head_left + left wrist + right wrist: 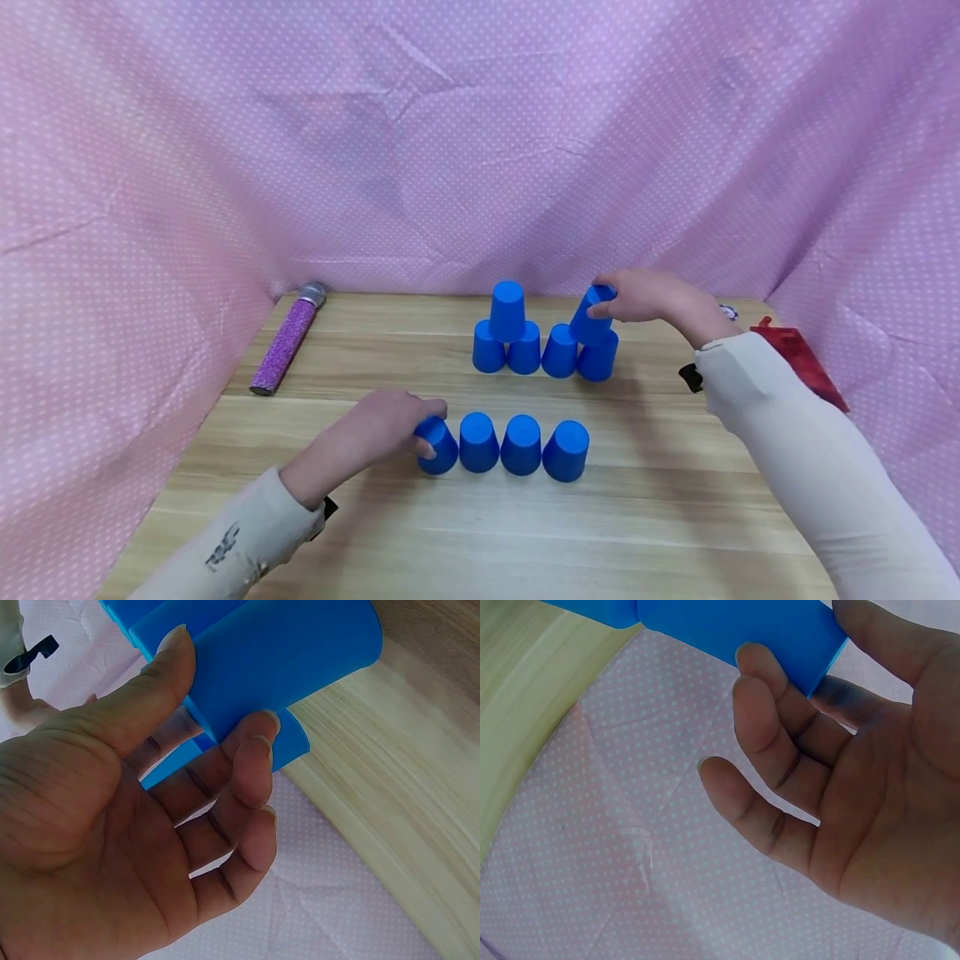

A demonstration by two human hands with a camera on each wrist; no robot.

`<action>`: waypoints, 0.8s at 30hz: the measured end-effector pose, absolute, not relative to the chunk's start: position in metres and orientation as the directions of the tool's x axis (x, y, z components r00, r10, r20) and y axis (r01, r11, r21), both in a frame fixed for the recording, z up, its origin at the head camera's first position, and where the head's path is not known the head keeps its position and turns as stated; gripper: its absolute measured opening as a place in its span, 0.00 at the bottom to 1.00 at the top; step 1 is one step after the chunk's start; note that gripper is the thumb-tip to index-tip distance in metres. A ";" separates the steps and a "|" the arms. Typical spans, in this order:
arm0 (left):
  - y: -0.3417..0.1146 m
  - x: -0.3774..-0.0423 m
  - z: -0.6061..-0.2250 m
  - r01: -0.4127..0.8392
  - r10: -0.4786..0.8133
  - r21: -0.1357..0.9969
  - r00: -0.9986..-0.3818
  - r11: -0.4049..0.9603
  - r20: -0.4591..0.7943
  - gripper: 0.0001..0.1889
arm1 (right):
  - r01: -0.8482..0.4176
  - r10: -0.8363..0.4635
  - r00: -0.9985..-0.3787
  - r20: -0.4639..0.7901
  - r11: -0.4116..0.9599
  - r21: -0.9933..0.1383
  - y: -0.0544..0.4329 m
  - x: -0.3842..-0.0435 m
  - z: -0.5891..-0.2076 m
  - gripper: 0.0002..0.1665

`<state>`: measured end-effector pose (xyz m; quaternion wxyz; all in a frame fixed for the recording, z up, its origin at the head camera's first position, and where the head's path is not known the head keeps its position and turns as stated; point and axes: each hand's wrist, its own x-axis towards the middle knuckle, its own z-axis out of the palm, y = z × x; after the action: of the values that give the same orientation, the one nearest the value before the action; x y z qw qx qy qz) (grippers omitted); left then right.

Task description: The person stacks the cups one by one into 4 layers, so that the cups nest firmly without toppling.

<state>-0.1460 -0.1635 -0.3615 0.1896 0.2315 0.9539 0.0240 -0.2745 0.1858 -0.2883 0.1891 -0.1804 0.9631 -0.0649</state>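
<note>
My left hand grips the leftmost blue cup of an upside-down front row, thumb and fingers around its upper part in the left wrist view. Beside it stand a second cup, a third cup and a fourth cup. Farther back, my right hand pinches a slightly tilted blue cup near its closed end. That cup sits over two upside-down cups, a left one and a right one. To their left, another cup tops two more base cups.
A purple glitter microphone lies at the table's back left. On the right, a red item lies partly behind the right sleeve. Pink dotted cloth hangs around the wooden table at the back and sides.
</note>
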 end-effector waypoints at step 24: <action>-0.165 -0.145 -0.363 0.434 0.458 0.148 -0.825 0.889 -0.332 0.21 | -0.286 -0.365 -0.853 -0.373 0.925 -0.249 0.184 -0.278 -0.289 0.40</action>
<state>-0.1453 -0.1648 -0.3628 0.1822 0.2334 0.9546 0.0331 -0.2783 0.1840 -0.2889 0.2113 -0.1698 0.9581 -0.0927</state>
